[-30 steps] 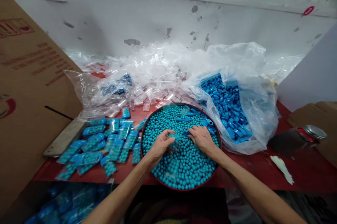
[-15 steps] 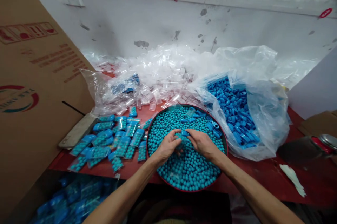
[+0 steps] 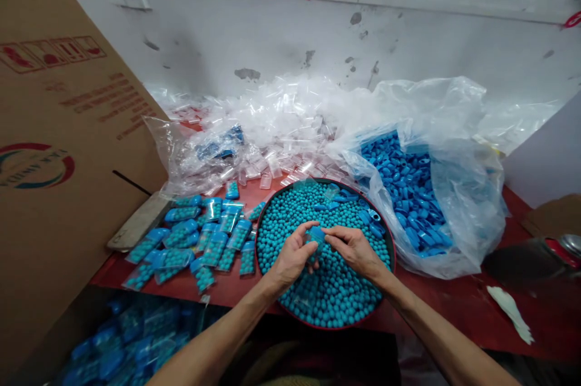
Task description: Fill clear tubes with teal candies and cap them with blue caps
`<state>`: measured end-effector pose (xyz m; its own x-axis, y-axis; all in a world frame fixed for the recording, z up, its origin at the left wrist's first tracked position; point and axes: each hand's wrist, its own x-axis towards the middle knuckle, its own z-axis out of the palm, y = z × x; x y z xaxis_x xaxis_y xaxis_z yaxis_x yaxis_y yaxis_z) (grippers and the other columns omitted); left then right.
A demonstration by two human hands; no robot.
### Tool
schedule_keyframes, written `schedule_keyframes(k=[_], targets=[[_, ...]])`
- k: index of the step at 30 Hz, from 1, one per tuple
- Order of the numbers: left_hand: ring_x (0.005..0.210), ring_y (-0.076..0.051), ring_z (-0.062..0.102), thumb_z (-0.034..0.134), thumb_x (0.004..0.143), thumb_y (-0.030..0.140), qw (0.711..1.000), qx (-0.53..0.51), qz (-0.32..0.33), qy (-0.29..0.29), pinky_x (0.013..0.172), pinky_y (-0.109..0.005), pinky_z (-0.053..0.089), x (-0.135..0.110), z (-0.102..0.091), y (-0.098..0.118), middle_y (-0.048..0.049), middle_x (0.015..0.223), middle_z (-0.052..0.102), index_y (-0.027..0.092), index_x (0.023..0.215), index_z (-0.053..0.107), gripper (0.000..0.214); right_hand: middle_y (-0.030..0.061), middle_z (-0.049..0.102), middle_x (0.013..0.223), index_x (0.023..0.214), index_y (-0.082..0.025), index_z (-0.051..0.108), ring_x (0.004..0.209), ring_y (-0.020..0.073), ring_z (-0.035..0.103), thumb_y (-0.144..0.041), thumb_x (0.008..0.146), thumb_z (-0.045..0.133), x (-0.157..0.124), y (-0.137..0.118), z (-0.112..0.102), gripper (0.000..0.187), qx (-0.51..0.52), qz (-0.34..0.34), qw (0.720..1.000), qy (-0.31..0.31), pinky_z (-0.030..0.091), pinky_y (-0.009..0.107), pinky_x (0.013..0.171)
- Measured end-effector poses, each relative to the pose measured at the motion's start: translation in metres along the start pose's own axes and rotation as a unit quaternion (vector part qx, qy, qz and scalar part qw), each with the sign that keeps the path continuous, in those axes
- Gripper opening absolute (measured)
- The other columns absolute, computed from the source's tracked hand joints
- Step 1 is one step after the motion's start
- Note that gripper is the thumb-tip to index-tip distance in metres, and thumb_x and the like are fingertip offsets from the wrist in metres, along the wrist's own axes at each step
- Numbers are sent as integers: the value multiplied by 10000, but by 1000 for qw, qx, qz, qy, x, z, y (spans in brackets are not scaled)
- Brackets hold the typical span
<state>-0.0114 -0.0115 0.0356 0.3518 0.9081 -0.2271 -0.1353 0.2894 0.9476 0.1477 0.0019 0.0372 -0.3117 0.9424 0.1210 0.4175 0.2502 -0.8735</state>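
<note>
Pinching a flat clear-plastic case [image 3: 318, 244], my left hand [image 3: 293, 253] apparently steadies it; my right hand [image 3: 356, 248] pinches its rounded blue-plastic cap [image 3: 317, 232].

Left hand [image 3: 294, 256] and right hand [image 3: 356, 251]: bare, fingers slender. Left forearm [image 3: 227, 327] and right forearm [image 3: 431, 325]: bare as far as visible, narrowing toward the wrists. Clothing [image 3: 295, 365], near centre: dark, with dull reddish and olive-brown areas; cut indistinct in shadow.

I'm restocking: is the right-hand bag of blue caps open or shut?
Open: the clear bag is spread wide, leaving the blue caps exposed.
</note>
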Motion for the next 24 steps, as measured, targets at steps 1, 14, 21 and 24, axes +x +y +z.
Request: schedule_keyframes(k=[1,14,21,24], targets=[[418,-78,479,525,722,278,1000,7,1,3,357,-159,341,-1,1,0,54,557,454,192,1130,393,437,16,642,755,941,-190,639,667,131,551,-266,797,476,-1,-1,-1,230,-3,-17,1000,-8,425,247,646],[401,-83,487,504,727,324,999,-3,-1,42,332,-158,336,-1,1,4,52,586,480,201,1058,378,375,26,573,896,1064,-187,541,701,109,527,-239,767,506,-2,-3,-7,304,116,14,991,-60,436,243,652],[435,-85,501,484,763,330,999,52,5,-7,382,-184,384,-2,-7,6,43,652,466,220,1082,358,360,-13,555,727,1135,-175,417,537,103,534,-265,713,555,13,-5,-3,453,255,81,963,32,466,260,537],[432,-66,458,498,760,301,999,44,23,17,396,-188,390,-3,-1,4,48,676,446,271,1196,291,484,54,594,890,1083,-168,497,781,154,576,-277,784,475,9,-13,-2,319,112,14,993,37,464,315,734]])
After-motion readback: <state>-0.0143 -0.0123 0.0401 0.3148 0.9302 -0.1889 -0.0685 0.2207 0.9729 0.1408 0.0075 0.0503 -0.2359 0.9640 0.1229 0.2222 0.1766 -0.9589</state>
